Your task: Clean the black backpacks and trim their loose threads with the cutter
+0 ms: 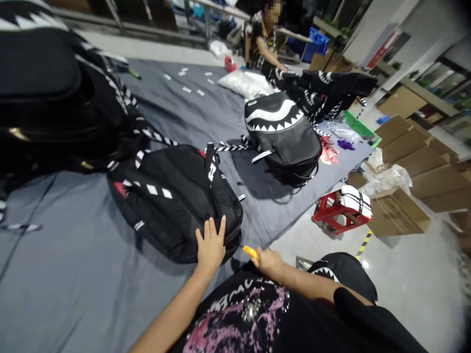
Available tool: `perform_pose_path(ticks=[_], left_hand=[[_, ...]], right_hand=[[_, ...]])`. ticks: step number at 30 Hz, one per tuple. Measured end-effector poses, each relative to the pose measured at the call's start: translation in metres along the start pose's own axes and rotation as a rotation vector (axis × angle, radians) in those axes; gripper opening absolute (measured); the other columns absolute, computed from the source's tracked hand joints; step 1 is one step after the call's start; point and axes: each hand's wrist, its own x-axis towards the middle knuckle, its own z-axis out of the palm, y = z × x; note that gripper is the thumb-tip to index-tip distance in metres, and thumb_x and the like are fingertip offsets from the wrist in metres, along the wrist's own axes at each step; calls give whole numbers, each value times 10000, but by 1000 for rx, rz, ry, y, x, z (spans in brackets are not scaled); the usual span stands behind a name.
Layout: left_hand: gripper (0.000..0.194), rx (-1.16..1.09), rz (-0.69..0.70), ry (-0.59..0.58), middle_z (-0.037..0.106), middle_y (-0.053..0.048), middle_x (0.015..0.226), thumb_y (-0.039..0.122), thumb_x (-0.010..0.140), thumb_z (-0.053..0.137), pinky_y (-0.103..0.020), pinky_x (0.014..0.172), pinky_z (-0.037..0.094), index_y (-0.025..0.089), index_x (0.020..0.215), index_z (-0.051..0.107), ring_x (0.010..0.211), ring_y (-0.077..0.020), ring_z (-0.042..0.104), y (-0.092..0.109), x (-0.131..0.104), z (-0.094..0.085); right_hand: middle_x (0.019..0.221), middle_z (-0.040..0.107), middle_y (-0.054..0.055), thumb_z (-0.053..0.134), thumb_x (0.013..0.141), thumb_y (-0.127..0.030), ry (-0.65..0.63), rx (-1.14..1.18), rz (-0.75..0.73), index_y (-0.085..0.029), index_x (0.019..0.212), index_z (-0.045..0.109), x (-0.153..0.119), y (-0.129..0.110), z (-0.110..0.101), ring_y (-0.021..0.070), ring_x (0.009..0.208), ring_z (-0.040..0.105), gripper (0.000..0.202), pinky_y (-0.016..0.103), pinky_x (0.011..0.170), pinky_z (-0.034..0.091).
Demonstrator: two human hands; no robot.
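Observation:
A black backpack (165, 191) with white-marked straps lies on the grey cloth-covered table (84, 274), its bottom end towards me. My left hand (211, 245) rests on that end, fingers spread and pressing flat on the fabric. Just right of the bag, my right hand (268, 262) is closed round a small orange tool (250, 252), whose tip points at the bag's lower edge. Whether the tip touches the bag is too small to tell. Beyond stands another black backpack (283, 135) with a white toothed pattern.
Large black bags (40, 93) are piled at the left. A person (267, 39) works at the far end beside more black bags (331, 86). On the floor to the right are a red stool (336, 215), cardboard boxes (399, 211) and a black bag (349, 272) near my right arm.

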Motion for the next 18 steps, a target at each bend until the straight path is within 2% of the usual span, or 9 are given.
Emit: perform_pose_path(ticks=[3,5,7,9,10,11,12,15,18], left_hand=[[772,-154,-101,49,634,-200,1279,85,789,505,-554,1059,425,156,1532,307,1219,-353,594,-5,30,-15],[734,-373,-267,181,700,-136,1158,166,837,517,-482,988,508,211,1536,302,1081,-312,675,-1,51,-39],[731,-629,-376,420,642,-121,1287,262,852,567,-426,996,521,242,1532,298,1122,-282,659,10,68,-63],[757,-827,-409,694,463,-110,1496,331,853,589,-392,1103,446,241,1531,265,1300,-255,538,26,73,-77],[741,-894,-426,787,400,-101,1541,349,868,562,-389,1150,395,239,1531,250,1364,-240,471,33,70,-77],[701,-949,-440,784,383,-90,1553,366,894,505,-403,1179,354,243,1531,238,1401,-227,424,39,63,-74],[645,-997,-451,689,426,-86,1526,387,922,431,-429,1187,338,250,1526,252,1404,-221,419,44,51,-67],[537,-1089,-456,179,686,-94,1225,487,947,303,-508,1058,468,273,1398,501,1212,-271,607,49,-1,-41],[407,-1064,-470,-85,764,-86,878,572,862,505,-502,852,577,283,1014,748,926,-319,716,42,-50,-34]], right_hand=[[921,753,106,421,959,-452,22,24,-30,-191,1151,591,-8,0,-14,267,785,722,366,308,624,470],[968,745,105,405,966,-439,75,68,-81,-188,1187,547,-11,-3,-26,259,826,718,363,308,659,466],[1054,725,116,403,967,-411,153,110,-153,-180,1212,510,-12,-7,-38,253,896,708,352,307,705,465],[1122,702,127,429,954,-399,213,121,-237,-175,1224,492,-12,-6,-45,249,956,695,357,303,741,466],[1134,698,129,443,945,-401,228,116,-275,-176,1233,487,-12,-3,-45,246,972,690,368,298,752,468],[1127,702,125,452,939,-403,232,112,-309,-180,1242,484,-13,2,-43,238,970,689,378,291,755,468],[1104,711,117,453,937,-403,229,109,-337,-186,1248,483,-14,9,-38,229,953,691,381,282,751,468],[981,733,85,392,965,-404,172,115,-378,-199,1247,498,-12,38,-19,210,856,704,364,264,694,455],[873,731,66,319,1001,-415,44,84,-316,-202,1175,536,3,62,-2,209,772,703,351,258,630,417]])
